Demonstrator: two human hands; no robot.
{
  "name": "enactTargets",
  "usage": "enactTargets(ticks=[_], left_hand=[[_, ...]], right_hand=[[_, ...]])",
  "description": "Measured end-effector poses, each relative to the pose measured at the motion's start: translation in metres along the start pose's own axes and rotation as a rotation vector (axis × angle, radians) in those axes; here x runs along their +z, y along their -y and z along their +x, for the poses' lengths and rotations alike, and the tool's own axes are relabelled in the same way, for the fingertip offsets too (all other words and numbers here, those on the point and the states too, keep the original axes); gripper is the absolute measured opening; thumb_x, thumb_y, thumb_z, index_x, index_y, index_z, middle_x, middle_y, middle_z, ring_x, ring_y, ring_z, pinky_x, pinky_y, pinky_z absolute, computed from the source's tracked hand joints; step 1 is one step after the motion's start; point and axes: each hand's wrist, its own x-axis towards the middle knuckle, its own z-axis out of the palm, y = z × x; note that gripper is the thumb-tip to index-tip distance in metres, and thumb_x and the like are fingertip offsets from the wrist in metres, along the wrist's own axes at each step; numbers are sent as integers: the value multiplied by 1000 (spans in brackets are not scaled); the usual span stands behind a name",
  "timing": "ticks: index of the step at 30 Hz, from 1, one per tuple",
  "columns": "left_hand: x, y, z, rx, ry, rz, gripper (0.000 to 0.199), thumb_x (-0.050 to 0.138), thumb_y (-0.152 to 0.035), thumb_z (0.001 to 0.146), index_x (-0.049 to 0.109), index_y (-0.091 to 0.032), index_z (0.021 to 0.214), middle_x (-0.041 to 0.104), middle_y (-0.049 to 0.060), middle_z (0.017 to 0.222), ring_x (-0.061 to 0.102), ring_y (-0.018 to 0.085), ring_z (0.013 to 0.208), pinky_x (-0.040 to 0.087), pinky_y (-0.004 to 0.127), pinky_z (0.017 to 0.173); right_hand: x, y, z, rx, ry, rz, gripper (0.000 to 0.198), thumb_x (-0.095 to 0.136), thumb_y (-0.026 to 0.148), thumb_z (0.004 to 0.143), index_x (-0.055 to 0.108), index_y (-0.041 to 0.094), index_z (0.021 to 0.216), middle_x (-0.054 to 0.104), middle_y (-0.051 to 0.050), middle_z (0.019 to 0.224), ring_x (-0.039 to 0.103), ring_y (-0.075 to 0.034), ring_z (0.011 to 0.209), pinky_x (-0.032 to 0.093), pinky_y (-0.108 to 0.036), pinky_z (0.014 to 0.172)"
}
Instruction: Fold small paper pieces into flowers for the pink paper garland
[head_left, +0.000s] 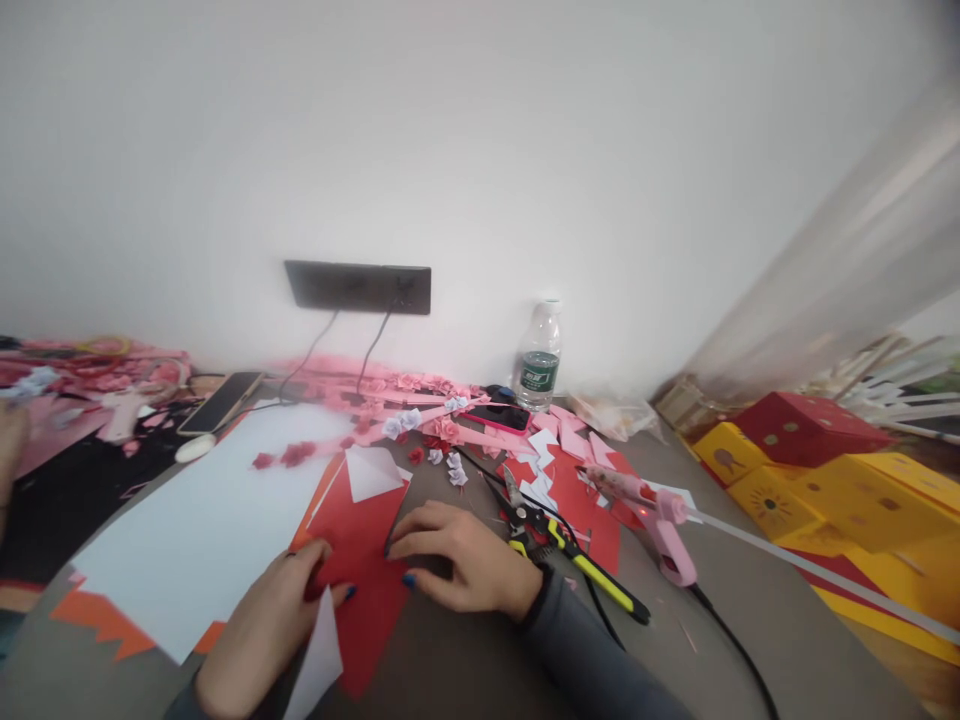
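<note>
A sheet of red paper [367,600] lies on the table in front of me, with a white piece [373,472] over its top end. At its left edge my left hand [262,625] is closed, thumb and bent forefinger on the red paper. A white paper flap [319,662] sticks up below that thumb. My right hand [465,560] touches the paper's right edge with its fingertips; its thumb and forefinger are apart. Just beyond the right hand lie yellow-handled pruning shears [566,560].
A pink glue gun [652,515] with a cord lies at right, near yellow and red boxes [847,480]. White sheets [202,540] cover orange paper at left. Paper flowers [405,422], a water bottle [540,360] and a phone [221,402] stand toward the wall. Another person's hand [9,440] shows far left.
</note>
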Motion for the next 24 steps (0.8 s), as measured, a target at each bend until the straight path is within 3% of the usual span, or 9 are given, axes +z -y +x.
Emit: enactTargets(ticks=[3,7,11,15,18,20,22,24], left_hand=[[14,21,22,-2,154,7,14,62,-39,73,65,-26,76,73,4,72,70,28,72,53,33,66],[34,51,51,12,145,-33,23,56,-42,79,68,-24,86,74,4,79,70,27,78,52,31,68],[39,40,61,24,128,-116,30,50,-47,85,65,-21,83,71,2,74,67,23,70,50,27,63],[46,27,66,41,106,-175,34,50,-49,86,65,-19,87,72,3,82,66,23,76,51,27,66],[52,29,68,60,170,-198,32,50,-46,86,66,-18,89,73,4,86,67,23,80,51,29,73],[54,33,69,60,181,-197,33,49,-45,86,67,-18,90,74,5,90,68,25,84,51,30,77],[55,35,70,47,163,-181,34,48,-46,86,67,-18,91,75,6,93,68,26,87,51,31,77],[56,35,71,42,166,-173,34,46,-46,86,67,-19,90,75,6,93,68,26,88,51,31,75]], right_hand=[[1,-1,0,26,-1,33,21,56,20,91,62,18,111,68,-10,109,62,-20,101,48,-33,92],[0,-2,-1,133,-95,78,21,56,14,89,59,19,109,67,-8,105,62,-19,100,49,-32,90],[0,-1,0,198,-229,84,24,52,7,88,57,20,107,60,-7,108,59,-18,100,48,-31,90],[-5,-2,0,153,-328,8,16,52,9,87,56,20,97,55,-7,101,56,-19,97,48,-31,86],[-8,7,1,86,-228,-102,4,55,18,89,56,20,92,58,-7,94,56,-19,89,48,-30,78],[0,21,4,22,-67,-164,5,56,25,91,57,20,94,60,-4,89,57,-17,81,47,-28,73],[22,38,9,-75,83,-188,19,58,37,93,56,21,104,64,-2,98,58,-15,87,47,-26,74],[58,52,12,-171,137,-289,16,49,34,99,55,25,111,65,3,110,58,-15,94,46,-28,75]])
